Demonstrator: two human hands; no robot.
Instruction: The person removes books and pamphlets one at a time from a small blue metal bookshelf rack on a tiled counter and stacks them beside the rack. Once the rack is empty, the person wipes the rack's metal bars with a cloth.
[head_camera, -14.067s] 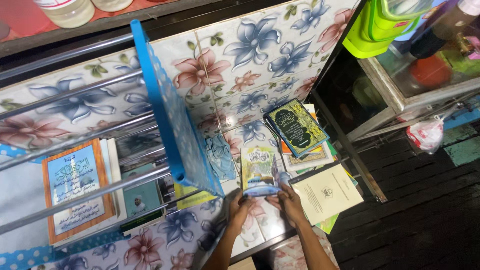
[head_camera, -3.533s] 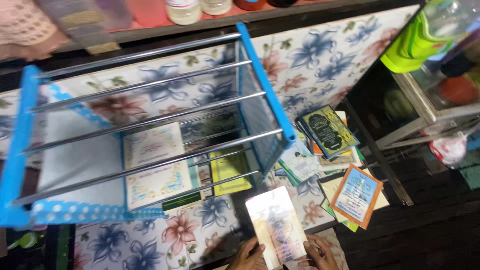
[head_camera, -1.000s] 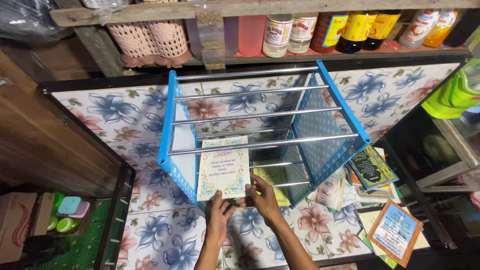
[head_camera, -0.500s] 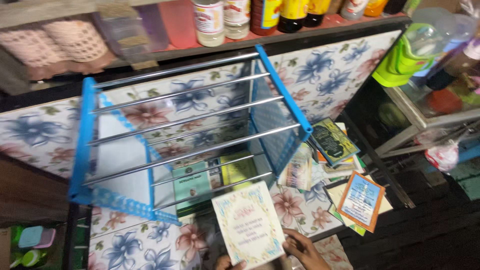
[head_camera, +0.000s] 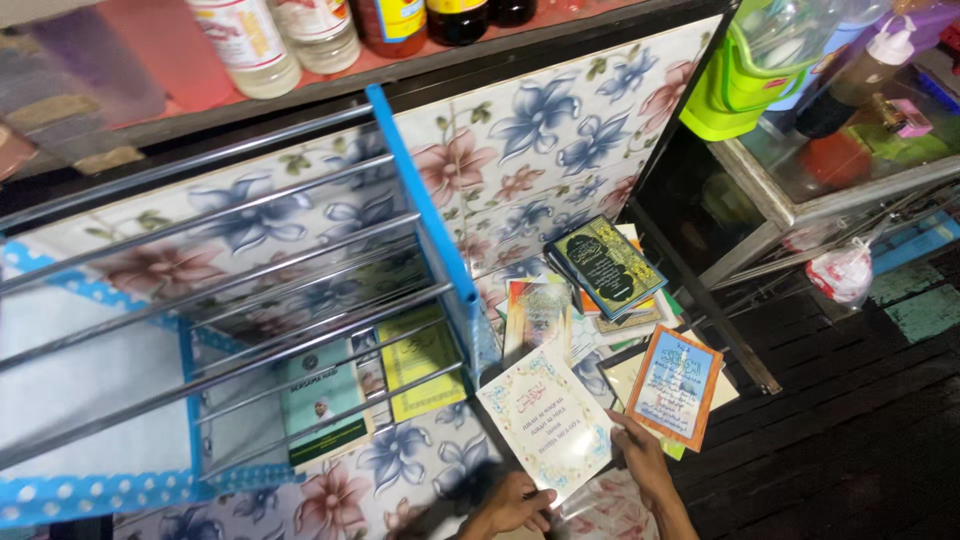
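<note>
A white booklet with a floral border is held flat above the flowered floor mat. My left hand grips its near bottom edge. My right hand holds its right edge, next to an orange-framed blue booklet. Past the white booklet lies a loose pile of books, with a dark green one on top and a colourful one at the pile's left.
A blue rack with metal rods stands at left, with a green booklet and a yellow one beneath it. A shelf of bottles runs along the top. A glass-topped table stands at right over dark floorboards.
The view has swung right and down. The white floral booklet has come away from the rack towards the book pile, and both hands now show on its near edge.
</note>
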